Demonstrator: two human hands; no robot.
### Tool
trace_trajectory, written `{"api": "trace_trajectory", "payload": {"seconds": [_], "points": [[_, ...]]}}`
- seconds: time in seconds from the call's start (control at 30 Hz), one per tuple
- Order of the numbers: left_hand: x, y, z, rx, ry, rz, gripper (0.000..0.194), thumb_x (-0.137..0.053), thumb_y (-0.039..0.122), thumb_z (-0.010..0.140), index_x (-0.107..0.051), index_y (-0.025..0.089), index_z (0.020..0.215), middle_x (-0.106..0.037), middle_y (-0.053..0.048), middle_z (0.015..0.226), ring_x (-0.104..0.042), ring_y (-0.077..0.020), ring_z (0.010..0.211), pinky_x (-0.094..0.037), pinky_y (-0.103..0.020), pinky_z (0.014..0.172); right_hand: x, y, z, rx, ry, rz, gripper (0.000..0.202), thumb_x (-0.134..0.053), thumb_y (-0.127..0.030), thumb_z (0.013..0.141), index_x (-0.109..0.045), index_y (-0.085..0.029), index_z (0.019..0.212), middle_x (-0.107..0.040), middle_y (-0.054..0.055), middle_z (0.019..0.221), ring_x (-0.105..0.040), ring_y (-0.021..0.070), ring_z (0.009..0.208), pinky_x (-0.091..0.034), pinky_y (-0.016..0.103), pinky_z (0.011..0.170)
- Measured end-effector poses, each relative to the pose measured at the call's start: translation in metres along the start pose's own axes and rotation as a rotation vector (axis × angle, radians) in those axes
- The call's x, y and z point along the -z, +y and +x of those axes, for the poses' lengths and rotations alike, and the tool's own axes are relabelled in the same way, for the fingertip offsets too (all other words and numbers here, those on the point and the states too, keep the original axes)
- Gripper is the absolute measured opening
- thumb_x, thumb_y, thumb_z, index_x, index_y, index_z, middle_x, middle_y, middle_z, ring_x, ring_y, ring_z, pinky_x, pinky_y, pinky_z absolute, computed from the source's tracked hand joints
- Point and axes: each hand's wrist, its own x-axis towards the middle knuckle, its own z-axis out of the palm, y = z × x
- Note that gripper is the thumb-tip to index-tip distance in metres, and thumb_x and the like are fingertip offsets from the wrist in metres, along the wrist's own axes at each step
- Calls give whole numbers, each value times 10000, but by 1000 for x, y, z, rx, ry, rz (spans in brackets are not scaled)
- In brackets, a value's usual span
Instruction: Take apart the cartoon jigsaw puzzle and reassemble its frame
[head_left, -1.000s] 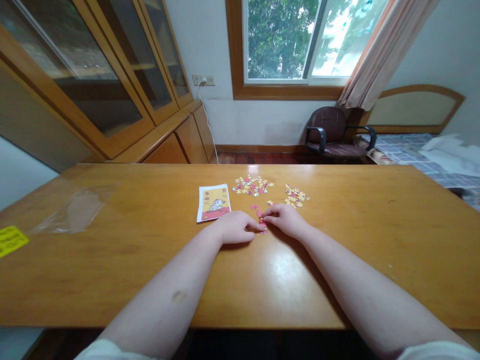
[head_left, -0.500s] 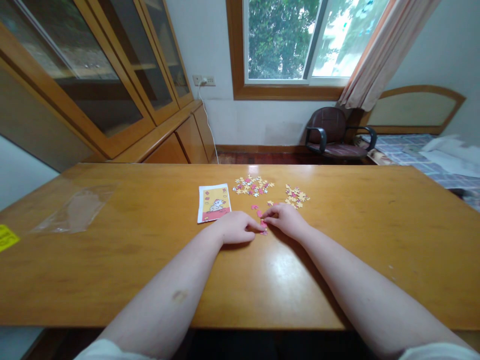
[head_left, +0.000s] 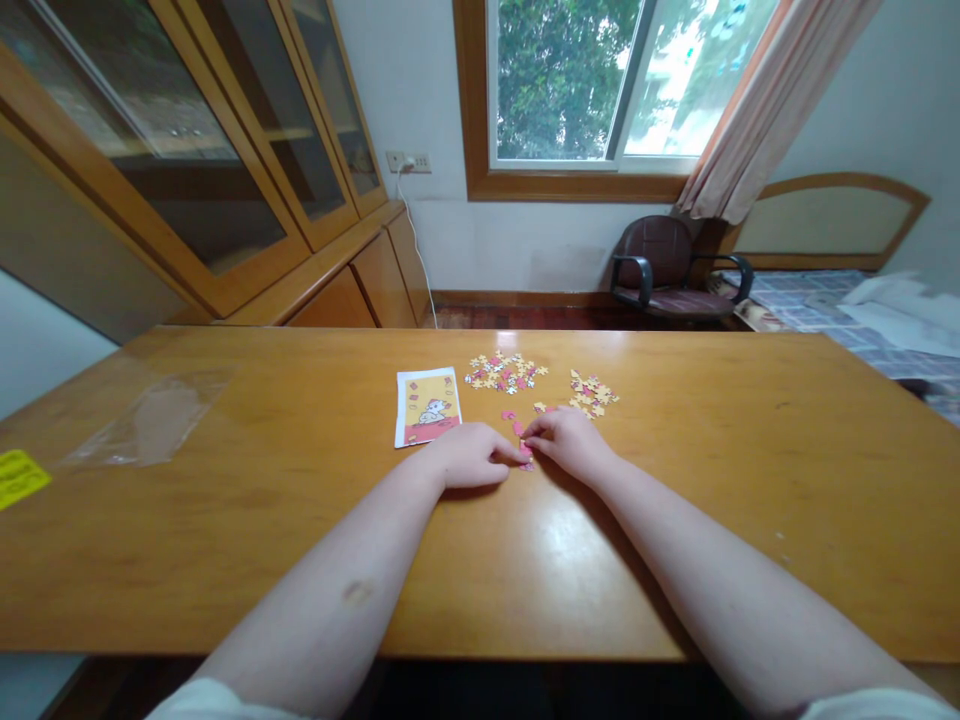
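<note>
My left hand (head_left: 478, 456) rests on the table with its index finger stretched out, the fingertip on small pink puzzle pieces (head_left: 527, 464). A gap shows between that finger and the thumb. From the other side, my right hand (head_left: 568, 438) meets the same pieces, thumb and fingers pinched on a pink puzzle piece (head_left: 525, 448), partly hidden by the fingertips. Just beyond lie loose pink pieces (head_left: 517, 428). A picture card (head_left: 433, 388) with a white animal on yellow and pink lies past my left hand, its lower corner covered by it.
Farther back is a spread pile of mixed puzzle pieces (head_left: 504, 373); a mostly yellow pile (head_left: 594, 394) lies beyond my right hand. A clear plastic bag (head_left: 154, 420) and a yellow label (head_left: 21, 478) are at the left of the wooden table (head_left: 300, 520). Behind it stands a chair (head_left: 660, 260).
Both hands stay almost in place at the pink puzzle pieces. My right fingertips have shifted very slightly to the left; the piles and the card have not moved.
</note>
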Motion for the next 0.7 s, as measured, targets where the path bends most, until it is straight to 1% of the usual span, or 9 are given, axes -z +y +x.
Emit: {"api": "trace_trajectory", "payload": {"seconds": [0.13,0.3,0.43,0.57,0.63,0.7], "points": [[0,0,0,5,-12,4,486,-499,196,747,-675,361,1168,-729,36,1079,-662,-177,919,-468,-253,795,-3,6,1,27,-14,13,53,-715,-227,766,-753,-251,794,-742,-3,787,-626,156,761,-436,270,743],[0,0,0,4,-13,21,481,-495,195,754,-675,377,1162,-728,47,1077,-664,-178,912,-471,-254,788,-7,9,1,43,-19,58,27,-723,-233,754,-744,-245,766,-730,-7,765,-623,148,740,-437,263,730],[1,0,0,3,-10,19,486,-492,191,752,-674,374,1165,-730,47,1073,-664,-177,903,-475,-254,782,-7,9,1,56,4,67,23,-733,-231,745,-742,-237,766,-714,0,752,-614,146,727,-437,261,718],[1,0,0,-3,-6,8,481,-496,189,751,-679,368,1158,-730,45,1074,-665,-175,908,-474,-252,791,-6,9,1,84,13,40,19,-733,-232,755,-748,-221,760,-688,25,784,-602,150,748,-434,267,727],[0,0,0,-8,-2,8,482,-495,185,748,-683,367,1152,-730,43,1073,-665,-176,904,-474,-254,788,-5,9,0,104,9,1,49,-725,-250,770,-756,-228,800,-678,35,814,-590,161,780,-425,286,755],[0,-1,0,-13,3,12,481,-491,184,748,-686,368,1147,-735,40,1058,-664,-175,878,-473,-256,771,-6,8,-1,128,19,-61,123,-707,-287,794,-757,-250,899,-672,47,888,-568,181,839,-406,318,798]]}}
